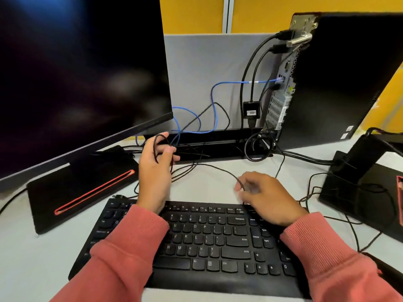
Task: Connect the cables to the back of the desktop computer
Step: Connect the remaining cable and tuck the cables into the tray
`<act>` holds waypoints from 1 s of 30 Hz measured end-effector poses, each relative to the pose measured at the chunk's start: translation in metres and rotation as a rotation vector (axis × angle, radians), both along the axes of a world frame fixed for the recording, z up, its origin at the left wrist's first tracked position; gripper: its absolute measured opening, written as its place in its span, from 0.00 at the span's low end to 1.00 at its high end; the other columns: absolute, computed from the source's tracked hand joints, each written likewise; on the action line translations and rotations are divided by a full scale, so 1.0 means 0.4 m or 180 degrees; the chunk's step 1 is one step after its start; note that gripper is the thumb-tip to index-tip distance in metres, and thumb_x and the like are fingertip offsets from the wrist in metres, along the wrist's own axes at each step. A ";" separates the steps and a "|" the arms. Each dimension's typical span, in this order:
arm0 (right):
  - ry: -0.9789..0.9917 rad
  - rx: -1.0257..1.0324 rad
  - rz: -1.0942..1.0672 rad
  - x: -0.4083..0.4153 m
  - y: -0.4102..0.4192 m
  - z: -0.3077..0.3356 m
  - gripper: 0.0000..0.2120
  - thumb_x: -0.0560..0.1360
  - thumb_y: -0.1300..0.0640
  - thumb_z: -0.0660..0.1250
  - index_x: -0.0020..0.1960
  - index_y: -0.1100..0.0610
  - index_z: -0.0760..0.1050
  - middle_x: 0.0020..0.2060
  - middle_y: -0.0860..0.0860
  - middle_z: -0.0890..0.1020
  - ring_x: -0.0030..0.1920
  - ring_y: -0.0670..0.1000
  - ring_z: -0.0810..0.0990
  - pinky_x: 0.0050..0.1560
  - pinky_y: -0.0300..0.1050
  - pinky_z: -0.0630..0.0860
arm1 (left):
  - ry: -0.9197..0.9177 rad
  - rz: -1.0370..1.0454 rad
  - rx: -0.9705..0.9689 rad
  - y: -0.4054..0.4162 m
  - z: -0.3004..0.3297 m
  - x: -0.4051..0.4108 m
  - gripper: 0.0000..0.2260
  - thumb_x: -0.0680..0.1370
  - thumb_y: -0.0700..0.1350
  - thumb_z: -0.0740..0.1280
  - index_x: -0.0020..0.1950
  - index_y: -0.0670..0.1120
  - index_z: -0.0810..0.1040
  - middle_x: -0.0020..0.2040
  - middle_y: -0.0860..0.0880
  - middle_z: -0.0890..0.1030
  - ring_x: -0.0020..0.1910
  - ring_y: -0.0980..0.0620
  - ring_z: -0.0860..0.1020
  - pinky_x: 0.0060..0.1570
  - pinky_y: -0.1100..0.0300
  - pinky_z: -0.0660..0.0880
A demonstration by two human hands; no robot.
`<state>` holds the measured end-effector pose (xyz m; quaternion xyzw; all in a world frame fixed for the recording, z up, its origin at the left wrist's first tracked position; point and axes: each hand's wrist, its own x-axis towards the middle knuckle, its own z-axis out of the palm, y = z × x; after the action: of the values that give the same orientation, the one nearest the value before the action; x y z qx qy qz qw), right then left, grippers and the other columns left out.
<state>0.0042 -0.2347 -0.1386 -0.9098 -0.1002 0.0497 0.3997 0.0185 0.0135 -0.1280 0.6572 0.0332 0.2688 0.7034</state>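
The black desktop computer [340,79] stands at the back right, its rear port panel [283,83] turned toward me. Two black cables [254,68] and a blue network cable [229,83] are plugged into that panel. My left hand [156,168] is raised over the desk behind the keyboard, shut on loops of a thin black cable [218,167]. That cable runs in an arc to my right hand [266,197], which pinches it just above the keyboard's top edge. Its plug is hidden.
A black keyboard [196,247] lies in front of me under both wrists. A large dark monitor [76,73] on a black base fills the left. A second monitor stand [359,186] sits right. Tangled cables cross a black tray [213,142] at the back.
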 end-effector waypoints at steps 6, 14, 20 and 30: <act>0.0192 0.1168 0.0226 -0.002 -0.005 0.008 0.20 0.73 0.75 0.64 0.42 0.49 0.75 0.52 0.49 0.86 0.52 0.45 0.82 0.49 0.39 0.76 | -0.0057 0.0806 0.0793 0.016 -0.012 -0.001 0.26 0.79 0.34 0.66 0.73 0.55 0.69 0.62 0.52 0.78 0.60 0.58 0.76 0.60 0.62 0.72; 0.0127 0.2152 0.0470 -0.034 0.065 0.075 0.11 0.79 0.54 0.64 0.43 0.58 0.79 0.31 0.54 0.77 0.36 0.50 0.75 0.46 0.43 0.71 | 0.0209 -0.1058 0.1056 -0.076 0.028 -0.055 0.17 0.82 0.53 0.64 0.43 0.44 0.85 0.28 0.48 0.76 0.29 0.51 0.70 0.32 0.60 0.67; -0.0052 0.0783 0.1389 -0.080 0.076 0.074 0.09 0.81 0.53 0.65 0.48 0.49 0.84 0.29 0.49 0.77 0.35 0.48 0.76 0.47 0.45 0.73 | 0.0969 -0.1902 -0.0808 -0.084 0.079 -0.061 0.14 0.84 0.48 0.62 0.61 0.41 0.81 0.43 0.44 0.85 0.40 0.50 0.81 0.41 0.60 0.76; 0.0893 0.1465 0.1093 -0.042 0.120 0.183 0.21 0.75 0.42 0.64 0.59 0.53 0.83 0.54 0.53 0.86 0.57 0.50 0.83 0.64 0.53 0.71 | 0.0484 -0.1569 -0.0026 -0.033 0.203 -0.086 0.13 0.85 0.44 0.58 0.48 0.42 0.79 0.29 0.52 0.62 0.26 0.55 0.59 0.27 0.62 0.59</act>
<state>-0.0125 -0.1868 -0.0654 -0.7495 -0.2049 0.2175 0.5907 -0.0158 0.0003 -0.0467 0.6609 -0.0741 0.0389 0.7458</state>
